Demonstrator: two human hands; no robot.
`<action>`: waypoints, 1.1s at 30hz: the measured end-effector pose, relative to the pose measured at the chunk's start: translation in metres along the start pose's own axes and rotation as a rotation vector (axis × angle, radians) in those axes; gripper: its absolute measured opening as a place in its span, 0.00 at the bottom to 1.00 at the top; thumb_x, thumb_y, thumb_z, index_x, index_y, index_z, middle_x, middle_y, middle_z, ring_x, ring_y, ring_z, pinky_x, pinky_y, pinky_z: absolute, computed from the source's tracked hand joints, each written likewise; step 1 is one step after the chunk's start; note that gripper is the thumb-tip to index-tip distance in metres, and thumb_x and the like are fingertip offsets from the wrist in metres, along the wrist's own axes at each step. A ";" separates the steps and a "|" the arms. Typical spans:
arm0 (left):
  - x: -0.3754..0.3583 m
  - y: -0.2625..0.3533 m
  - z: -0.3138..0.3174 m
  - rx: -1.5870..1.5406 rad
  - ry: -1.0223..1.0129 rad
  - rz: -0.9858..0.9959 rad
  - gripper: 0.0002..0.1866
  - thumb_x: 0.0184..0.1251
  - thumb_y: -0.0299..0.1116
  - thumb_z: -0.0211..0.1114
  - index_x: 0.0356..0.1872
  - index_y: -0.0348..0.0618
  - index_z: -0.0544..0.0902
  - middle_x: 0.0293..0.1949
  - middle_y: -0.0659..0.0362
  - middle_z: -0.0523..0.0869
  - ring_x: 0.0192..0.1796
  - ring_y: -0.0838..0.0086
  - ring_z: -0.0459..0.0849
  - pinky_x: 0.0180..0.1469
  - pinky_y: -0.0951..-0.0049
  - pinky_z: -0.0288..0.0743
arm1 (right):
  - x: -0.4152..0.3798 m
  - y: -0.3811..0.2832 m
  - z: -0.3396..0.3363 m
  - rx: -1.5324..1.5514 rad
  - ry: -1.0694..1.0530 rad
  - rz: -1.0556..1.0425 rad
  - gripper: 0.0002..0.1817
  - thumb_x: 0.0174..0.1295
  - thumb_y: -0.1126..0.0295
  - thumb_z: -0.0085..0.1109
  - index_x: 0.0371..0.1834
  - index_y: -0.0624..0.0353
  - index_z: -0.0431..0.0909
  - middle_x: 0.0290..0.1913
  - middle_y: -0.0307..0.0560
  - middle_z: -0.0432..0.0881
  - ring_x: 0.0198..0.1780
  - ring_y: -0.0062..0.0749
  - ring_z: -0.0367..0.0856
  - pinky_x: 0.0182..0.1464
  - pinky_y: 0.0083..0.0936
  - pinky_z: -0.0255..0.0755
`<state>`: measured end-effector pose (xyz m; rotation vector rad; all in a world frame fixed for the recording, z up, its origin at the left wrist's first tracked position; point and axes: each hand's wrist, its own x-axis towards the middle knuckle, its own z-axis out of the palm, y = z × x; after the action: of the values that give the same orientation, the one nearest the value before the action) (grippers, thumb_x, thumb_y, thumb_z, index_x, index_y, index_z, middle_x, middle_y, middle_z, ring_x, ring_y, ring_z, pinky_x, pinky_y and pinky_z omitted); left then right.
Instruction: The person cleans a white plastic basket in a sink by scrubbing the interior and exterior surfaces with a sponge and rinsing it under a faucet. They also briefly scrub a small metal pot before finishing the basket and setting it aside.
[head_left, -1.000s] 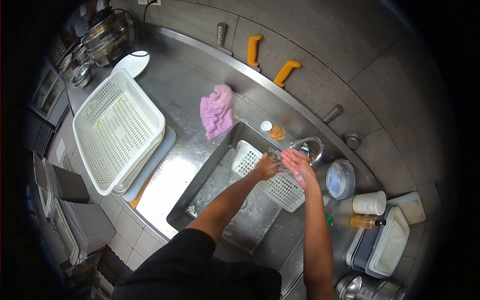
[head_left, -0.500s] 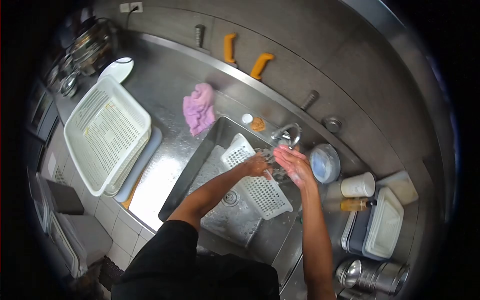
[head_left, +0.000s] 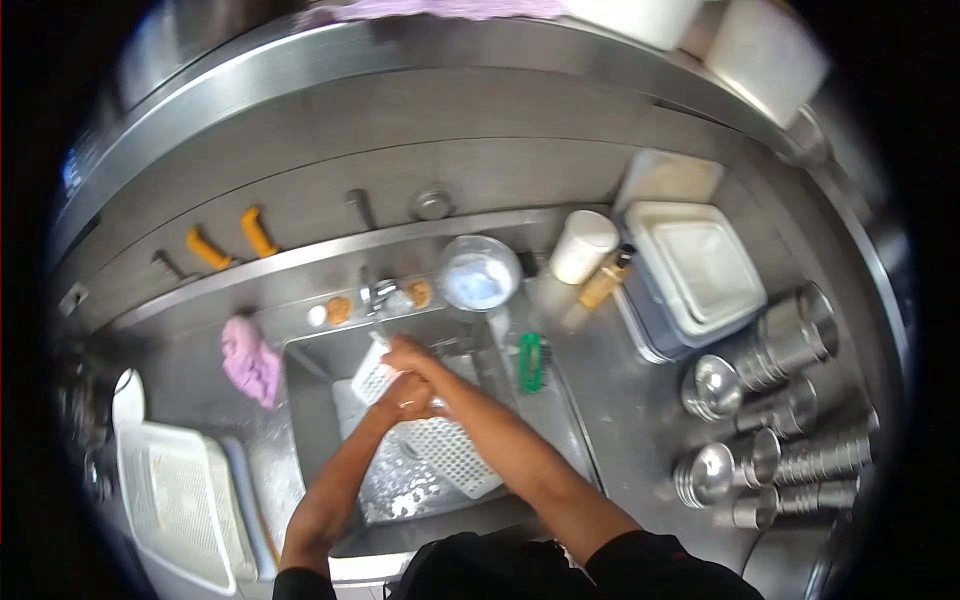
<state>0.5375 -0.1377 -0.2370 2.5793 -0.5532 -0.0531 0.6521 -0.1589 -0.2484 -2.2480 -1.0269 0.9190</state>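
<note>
Over the metal sink (head_left: 338, 545), my two hands are close together and touching. My left hand (head_left: 405, 396) is the lower one, its fingers closed, though what they hold cannot be made out. My right hand (head_left: 404, 353) lies just above it, beside the faucet (head_left: 376, 292), with its fingers largely hidden by blur. Beneath both hands a white perforated basket (head_left: 452, 455) lies slanted in the sink. Some foam or water shows on the sink floor near it.
A pink cloth (head_left: 250, 362) lies left of the sink, near large white baskets (head_left: 180, 500). A clear bowl (head_left: 480, 273), green brush (head_left: 531, 362), yellow bottle (head_left: 605, 280), white tubs (head_left: 700, 265) and metal cups (head_left: 790, 335) stand right. Orange-handled tools (head_left: 258, 232) are on the wall.
The view has swung right, showing more of the right counter and a shelf above. My hands, apart before with the right one open under the faucet, have come together.
</note>
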 end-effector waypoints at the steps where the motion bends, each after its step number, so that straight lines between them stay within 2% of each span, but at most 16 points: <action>1: -0.004 0.022 -0.014 0.046 -0.014 -0.067 0.32 0.56 0.59 0.69 0.47 0.35 0.85 0.48 0.42 0.86 0.53 0.50 0.83 0.63 0.55 0.72 | -0.006 0.010 0.009 0.016 0.139 -0.076 0.30 0.54 0.56 0.66 0.53 0.71 0.78 0.52 0.67 0.82 0.54 0.55 0.82 0.56 0.42 0.75; 2: -0.011 0.034 -0.018 0.064 0.002 -0.128 0.29 0.60 0.56 0.67 0.48 0.39 0.86 0.51 0.45 0.85 0.56 0.55 0.82 0.64 0.57 0.72 | -0.006 0.023 0.017 0.203 0.142 -0.036 0.27 0.56 0.59 0.65 0.52 0.70 0.78 0.51 0.68 0.81 0.54 0.53 0.82 0.56 0.42 0.75; 3: -0.015 0.030 -0.006 0.011 0.239 0.038 0.22 0.62 0.53 0.67 0.46 0.46 0.87 0.53 0.52 0.84 0.59 0.58 0.79 0.65 0.60 0.70 | -0.013 0.035 0.012 0.508 -0.036 0.055 0.23 0.58 0.61 0.65 0.50 0.69 0.78 0.48 0.65 0.82 0.47 0.47 0.84 0.50 0.41 0.77; 4: -0.023 0.038 -0.013 0.071 0.265 0.010 0.16 0.62 0.49 0.68 0.43 0.52 0.87 0.54 0.58 0.82 0.60 0.61 0.77 0.67 0.61 0.68 | -0.015 0.044 0.006 0.161 0.138 -0.103 0.20 0.60 0.61 0.65 0.46 0.68 0.79 0.40 0.57 0.85 0.38 0.37 0.84 0.40 0.38 0.78; 5: -0.031 0.044 -0.018 0.101 0.340 0.049 0.12 0.61 0.45 0.69 0.42 0.54 0.87 0.51 0.60 0.81 0.59 0.63 0.78 0.66 0.62 0.67 | -0.019 0.048 -0.009 0.169 -0.045 -0.104 0.18 0.61 0.62 0.65 0.44 0.68 0.80 0.33 0.47 0.85 0.32 0.30 0.82 0.34 0.32 0.78; 6: -0.040 0.046 -0.021 0.122 0.337 -0.005 0.12 0.61 0.45 0.69 0.42 0.54 0.87 0.51 0.60 0.81 0.59 0.63 0.78 0.66 0.62 0.67 | -0.044 0.041 -0.024 0.311 -0.082 -0.130 0.14 0.63 0.66 0.63 0.44 0.66 0.80 0.32 0.42 0.85 0.31 0.25 0.82 0.34 0.27 0.77; 8: -0.056 0.048 -0.030 0.174 0.378 -0.078 0.10 0.62 0.41 0.69 0.42 0.55 0.87 0.51 0.61 0.82 0.58 0.65 0.78 0.65 0.62 0.68 | -0.041 0.071 -0.012 0.586 -0.094 -0.226 0.11 0.65 0.69 0.61 0.45 0.65 0.81 0.34 0.41 0.86 0.31 0.21 0.81 0.34 0.23 0.77; 10: -0.076 0.047 -0.042 0.261 0.360 -0.196 0.08 0.63 0.40 0.69 0.41 0.55 0.88 0.53 0.62 0.82 0.56 0.65 0.80 0.60 0.61 0.70 | -0.054 0.075 -0.009 0.791 -0.097 -0.227 0.09 0.67 0.72 0.57 0.46 0.65 0.81 0.32 0.41 0.85 0.29 0.22 0.82 0.30 0.24 0.78; 12: -0.097 0.044 -0.045 0.247 0.301 -0.361 0.10 0.64 0.40 0.68 0.44 0.54 0.87 0.54 0.60 0.81 0.57 0.64 0.79 0.59 0.60 0.70 | -0.065 0.066 -0.008 0.849 -0.123 -0.245 0.10 0.68 0.72 0.57 0.47 0.65 0.81 0.33 0.41 0.85 0.30 0.21 0.83 0.30 0.23 0.78; 16: -0.130 0.055 -0.051 0.334 0.237 -0.504 0.12 0.65 0.42 0.68 0.46 0.54 0.86 0.56 0.57 0.79 0.58 0.62 0.78 0.59 0.58 0.69 | -0.059 0.055 0.000 0.867 -0.171 -0.296 0.10 0.70 0.72 0.56 0.50 0.66 0.79 0.37 0.44 0.86 0.34 0.22 0.83 0.34 0.22 0.78; 20: -0.156 0.065 -0.048 0.340 0.120 -0.643 0.12 0.66 0.43 0.66 0.46 0.54 0.86 0.56 0.55 0.78 0.60 0.62 0.77 0.60 0.56 0.70 | -0.050 0.055 0.023 0.958 -0.057 -0.327 0.13 0.72 0.69 0.54 0.51 0.66 0.79 0.35 0.42 0.85 0.32 0.21 0.82 0.32 0.23 0.78; 26: -0.158 0.058 -0.043 0.242 0.273 -0.719 0.13 0.66 0.46 0.66 0.47 0.54 0.86 0.54 0.54 0.79 0.59 0.60 0.78 0.59 0.55 0.72 | -0.074 0.050 0.006 0.929 -0.001 -0.322 0.16 0.74 0.62 0.53 0.50 0.65 0.80 0.34 0.41 0.85 0.31 0.20 0.82 0.33 0.21 0.78; 28: -0.146 0.051 -0.044 0.101 0.399 -0.815 0.15 0.67 0.46 0.65 0.49 0.51 0.86 0.56 0.52 0.80 0.58 0.58 0.79 0.61 0.56 0.72 | -0.091 0.045 -0.007 1.037 0.024 -0.241 0.19 0.73 0.57 0.53 0.45 0.64 0.81 0.32 0.41 0.84 0.29 0.21 0.82 0.31 0.20 0.78; 29: -0.133 0.042 -0.047 0.078 0.429 -0.800 0.15 0.67 0.46 0.65 0.49 0.51 0.86 0.56 0.52 0.80 0.58 0.58 0.79 0.61 0.56 0.72 | -0.098 0.045 -0.022 0.965 0.078 -0.191 0.22 0.72 0.51 0.54 0.40 0.63 0.81 0.29 0.41 0.83 0.26 0.22 0.82 0.28 0.20 0.77; 31: -0.108 0.020 -0.053 -0.080 0.599 -0.814 0.22 0.67 0.49 0.65 0.53 0.45 0.84 0.58 0.49 0.79 0.59 0.54 0.79 0.62 0.57 0.72 | -0.117 0.039 -0.038 0.938 0.114 -0.155 0.23 0.71 0.49 0.55 0.37 0.62 0.81 0.28 0.41 0.83 0.26 0.22 0.82 0.27 0.21 0.77; 33: -0.086 0.010 -0.057 -0.093 0.638 -0.872 0.25 0.65 0.51 0.66 0.54 0.42 0.82 0.59 0.48 0.79 0.59 0.54 0.79 0.63 0.59 0.72 | -0.144 0.021 -0.050 1.002 0.150 -0.092 0.24 0.68 0.46 0.57 0.32 0.60 0.81 0.24 0.39 0.80 0.21 0.22 0.79 0.23 0.22 0.75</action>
<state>0.4623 -0.0853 -0.1880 2.3526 0.7801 0.4192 0.6289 -0.2930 -0.1768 -1.3803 -0.4211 0.9189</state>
